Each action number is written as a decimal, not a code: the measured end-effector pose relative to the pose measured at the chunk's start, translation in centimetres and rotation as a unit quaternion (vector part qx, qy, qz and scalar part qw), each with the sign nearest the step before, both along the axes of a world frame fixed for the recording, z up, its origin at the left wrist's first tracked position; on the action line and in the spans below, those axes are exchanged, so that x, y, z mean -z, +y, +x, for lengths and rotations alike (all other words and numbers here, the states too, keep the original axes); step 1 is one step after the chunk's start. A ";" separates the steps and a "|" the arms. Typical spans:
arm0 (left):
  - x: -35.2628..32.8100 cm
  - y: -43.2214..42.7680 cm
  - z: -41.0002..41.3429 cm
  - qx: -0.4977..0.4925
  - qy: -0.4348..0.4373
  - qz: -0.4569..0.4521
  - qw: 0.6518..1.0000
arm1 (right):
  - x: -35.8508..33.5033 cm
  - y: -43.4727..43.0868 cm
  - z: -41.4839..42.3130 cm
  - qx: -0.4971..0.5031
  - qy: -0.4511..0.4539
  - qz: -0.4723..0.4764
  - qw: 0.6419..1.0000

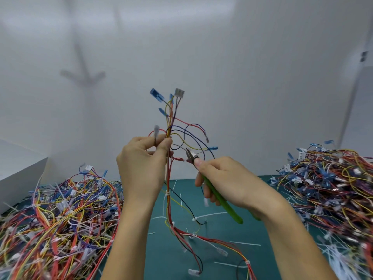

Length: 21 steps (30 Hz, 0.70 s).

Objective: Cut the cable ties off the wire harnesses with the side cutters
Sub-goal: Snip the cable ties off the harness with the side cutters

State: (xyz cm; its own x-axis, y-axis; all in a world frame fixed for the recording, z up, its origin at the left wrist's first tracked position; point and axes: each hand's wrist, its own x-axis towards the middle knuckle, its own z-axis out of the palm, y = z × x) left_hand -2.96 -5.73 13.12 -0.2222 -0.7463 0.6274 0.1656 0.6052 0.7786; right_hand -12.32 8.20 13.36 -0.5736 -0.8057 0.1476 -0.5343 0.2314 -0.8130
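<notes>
Left hand (141, 168) in a pinch on upright wire harness (169, 122); right hand (224, 178) around green-handled side cutters (232, 211).

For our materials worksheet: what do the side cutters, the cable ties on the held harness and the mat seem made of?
Side cutters: head looks like bare steel, grey with a glint; handles wear a matte green sleeve, probably plastic or rubber. Cable tie on the wire harness: thin white strap, likely nylon-type plastic. Mat: flat, matte teal sheet, perhaps vinyl or rubber; unclear.

Bright, even, diffuse light; faint soft shadows on white wall (242, 57); wide-angle bending at edges; slight blur.
</notes>
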 end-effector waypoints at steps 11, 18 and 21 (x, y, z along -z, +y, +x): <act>-0.1 -0.9 0.7 0.075 0.025 0.186 0.979 | 0.0 -0.1 -0.6 0.009 0.071 -0.085 0.994; -0.6 -0.9 1.2 0.162 0.038 0.294 0.941 | -0.2 -0.3 -0.4 0.003 0.104 -0.177 0.979; -0.6 -0.8 1.3 0.192 0.017 0.291 0.937 | -0.2 -0.2 -0.3 -0.006 0.124 -0.173 0.977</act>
